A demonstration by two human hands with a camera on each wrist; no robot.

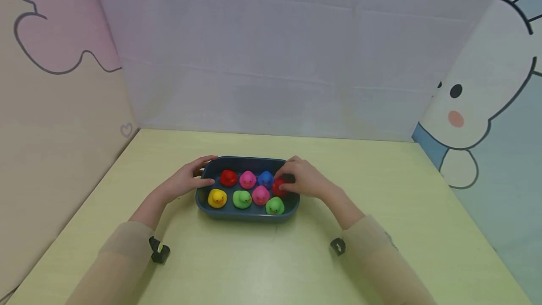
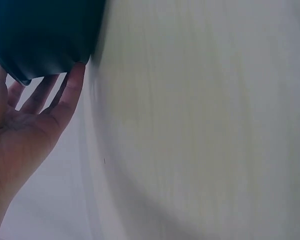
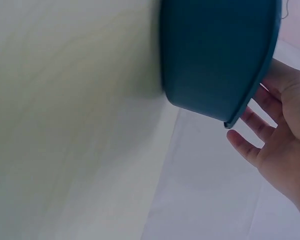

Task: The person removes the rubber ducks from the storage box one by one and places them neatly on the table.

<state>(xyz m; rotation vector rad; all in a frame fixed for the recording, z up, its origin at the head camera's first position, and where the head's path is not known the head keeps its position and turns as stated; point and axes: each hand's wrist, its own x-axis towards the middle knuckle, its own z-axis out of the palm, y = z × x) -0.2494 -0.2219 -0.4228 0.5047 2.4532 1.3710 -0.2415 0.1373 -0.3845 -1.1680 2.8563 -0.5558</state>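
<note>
Head: inside the right end of the tray (image 1: 250, 218), a red duck (image 1: 278, 187) is pinched by the right hand (image 1: 306, 178); the tray's left end is gripped by the left hand (image 1: 183, 183). Left wrist: the tray's wall is touched by fingers (image 2: 71, 92). Right wrist: pinch hidden; lifting or placing presumably in hand, a steadied tray called for.

Yellowish table (image 1: 254, 262), pale backdrop (image 1: 271, 51), cartoon walls (image 1: 487, 102)

Ducks (image 1: 242, 199) in tray (image 1: 250, 218), one seemingly under right hand (image 1: 306, 178)
</note>
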